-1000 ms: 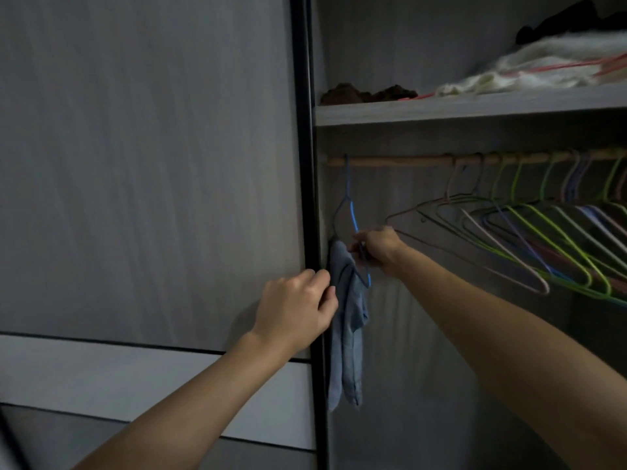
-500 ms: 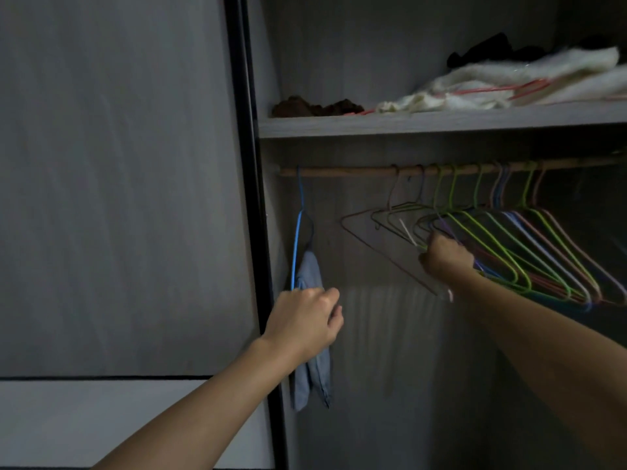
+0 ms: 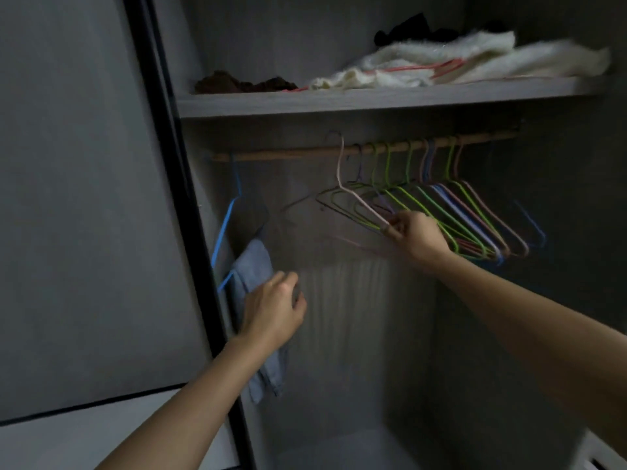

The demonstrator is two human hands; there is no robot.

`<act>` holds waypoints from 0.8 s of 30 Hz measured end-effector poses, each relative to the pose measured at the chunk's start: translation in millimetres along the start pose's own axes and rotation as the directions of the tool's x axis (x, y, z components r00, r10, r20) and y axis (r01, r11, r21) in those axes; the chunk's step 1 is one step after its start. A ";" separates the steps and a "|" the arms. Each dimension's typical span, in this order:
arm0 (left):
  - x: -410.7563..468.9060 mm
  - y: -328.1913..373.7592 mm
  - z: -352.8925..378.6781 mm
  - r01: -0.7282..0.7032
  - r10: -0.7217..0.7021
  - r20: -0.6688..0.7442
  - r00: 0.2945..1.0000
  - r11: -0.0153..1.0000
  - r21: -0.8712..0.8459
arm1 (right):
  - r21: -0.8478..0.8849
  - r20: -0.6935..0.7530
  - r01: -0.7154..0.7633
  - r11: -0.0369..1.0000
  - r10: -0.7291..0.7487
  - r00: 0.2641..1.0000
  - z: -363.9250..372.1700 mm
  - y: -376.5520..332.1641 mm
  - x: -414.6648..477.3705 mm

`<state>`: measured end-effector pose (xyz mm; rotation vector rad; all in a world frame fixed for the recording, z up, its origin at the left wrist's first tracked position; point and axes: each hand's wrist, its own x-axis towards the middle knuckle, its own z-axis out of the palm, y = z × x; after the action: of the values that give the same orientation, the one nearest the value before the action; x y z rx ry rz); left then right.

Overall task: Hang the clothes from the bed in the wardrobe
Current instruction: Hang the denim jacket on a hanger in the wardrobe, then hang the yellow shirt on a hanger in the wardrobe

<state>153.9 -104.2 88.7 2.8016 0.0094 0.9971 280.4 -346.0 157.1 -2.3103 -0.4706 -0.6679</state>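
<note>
A blue-grey garment (image 3: 255,266) hangs on a blue wire hanger (image 3: 226,225) at the left end of the wooden rail (image 3: 288,153). My left hand (image 3: 273,308) is in front of the garment with its fingers curled; whether it grips the cloth is unclear. My right hand (image 3: 415,237) is shut on the lower end of a pink wire hanger (image 3: 349,188), whose hook stands lifted above the rail. Several empty green, pink and blue hangers (image 3: 468,212) hang bunched on the rail's right half.
The sliding door (image 3: 84,215) and its black frame (image 3: 176,198) stand at the left. The shelf (image 3: 373,100) above the rail holds white cloth (image 3: 441,64) and dark clothes (image 3: 244,83). The wardrobe's lower space below the rail is open.
My right hand left the blue hanger, went right to the bunch and lifted the pink hanger's hook off the rail. My left hand let go of the door frame's edge and now is in front of the garment.
</note>
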 end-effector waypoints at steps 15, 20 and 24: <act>-56.9 281.1 124.6 -0.002 0.154 0.365 0.918 0.923 -0.385 | -0.422 0.125 -0.036 0.906 0.098 0.987 -258.3 251.6 -276.1; -123.4 445.0 179.4 -0.085 0.392 0.490 0.779 0.839 -0.537 | -0.543 0.131 -0.360 0.759 0.500 0.856 -360.3 340.9 -388.2; -167.7 564.5 210.7 -0.136 0.530 0.498 0.687 0.766 -0.628 | -0.455 0.046 -0.597 0.660 0.688 0.725 -427.6 390.5 -474.4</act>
<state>127.6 -703.8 -87.0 2.4506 -0.8058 -0.0452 -49.7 -987.6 -42.0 -2.7093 0.4735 -0.1518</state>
